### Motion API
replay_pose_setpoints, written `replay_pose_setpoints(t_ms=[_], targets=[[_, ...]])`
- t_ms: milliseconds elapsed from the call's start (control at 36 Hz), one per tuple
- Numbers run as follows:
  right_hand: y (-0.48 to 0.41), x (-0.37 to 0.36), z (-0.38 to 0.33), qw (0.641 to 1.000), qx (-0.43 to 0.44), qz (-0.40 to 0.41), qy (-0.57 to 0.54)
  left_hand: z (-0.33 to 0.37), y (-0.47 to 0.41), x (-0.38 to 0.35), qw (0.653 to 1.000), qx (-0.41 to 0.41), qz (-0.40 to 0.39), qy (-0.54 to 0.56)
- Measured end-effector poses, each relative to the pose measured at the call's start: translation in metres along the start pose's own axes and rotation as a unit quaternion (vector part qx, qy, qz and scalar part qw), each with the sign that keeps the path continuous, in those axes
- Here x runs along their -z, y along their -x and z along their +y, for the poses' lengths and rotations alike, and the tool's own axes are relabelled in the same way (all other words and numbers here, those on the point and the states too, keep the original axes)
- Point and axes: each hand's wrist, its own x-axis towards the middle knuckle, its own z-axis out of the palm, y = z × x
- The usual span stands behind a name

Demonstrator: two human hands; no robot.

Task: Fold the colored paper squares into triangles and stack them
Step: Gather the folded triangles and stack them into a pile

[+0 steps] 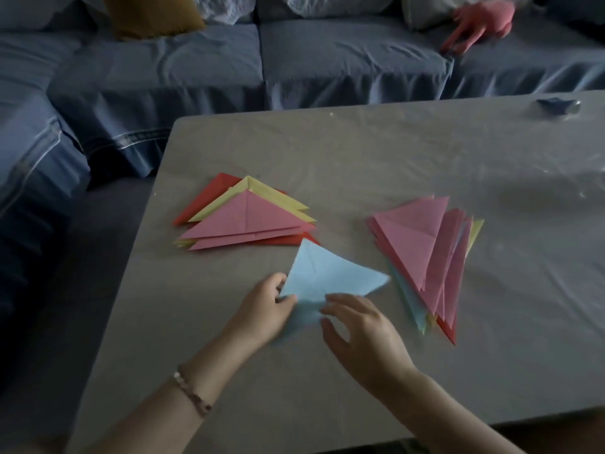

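A home living room. A long blue fabric-covered sofa (229, 63) with a mustard-yellow cushion (154, 14) runs behind a low grey table (360, 152) under clear plastic.

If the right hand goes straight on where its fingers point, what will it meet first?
The blue paper: the right hand seems to touch it now. Beyond it, probably the left hand.

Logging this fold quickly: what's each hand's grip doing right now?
Left hand: pinching a corner of the blue paper.
Right hand: fingers on that paper; grip cannot be told.
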Motion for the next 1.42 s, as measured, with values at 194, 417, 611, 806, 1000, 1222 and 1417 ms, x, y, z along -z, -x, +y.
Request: replay_pose_setpoints(t_ms=[194, 417, 611, 806, 1000, 1222, 1417], targets=[[-0.017, -0.025, 0.018, 0.98, 0.049, -0.145, 0.129, -0.008, -0.03, 0.039, 0.972, -0.06, 0.053, -0.219], [-0.037, -0.06, 0.01, 0.951, 0.06, -0.203, 0.224, -0.044, 0.007, 0.002, 0.902, -0.234, 0.03, -0.362], [-0.032, -0.052, 0.023, 0.936, 0.071, -0.229, 0.256, -0.064, 0.027, -0.004, 0.89, -0.173, 0.003, -0.421], [-0.017, -0.029, 0.051, 0.932, 0.042, -0.238, 0.27, -0.069, 0.032, 0.012, 0.91, -0.119, 0.047, -0.395], [-0.001, -0.005, 0.069, 0.936, -0.039, -0.24, 0.253, -0.084, 0.05, 0.034, 0.898, -0.078, 0.076, -0.425], [0.0, -0.004, 0.063, 0.946, -0.057, -0.23, 0.219, -0.038, 0.019, 0.029, 0.935, 0.009, 0.159, -0.316], [-0.007, -0.001, 0.057, 0.964, -0.043, -0.177, 0.194, -0.02, -0.009, 0.024, 0.955, 0.105, 0.083, -0.263]])
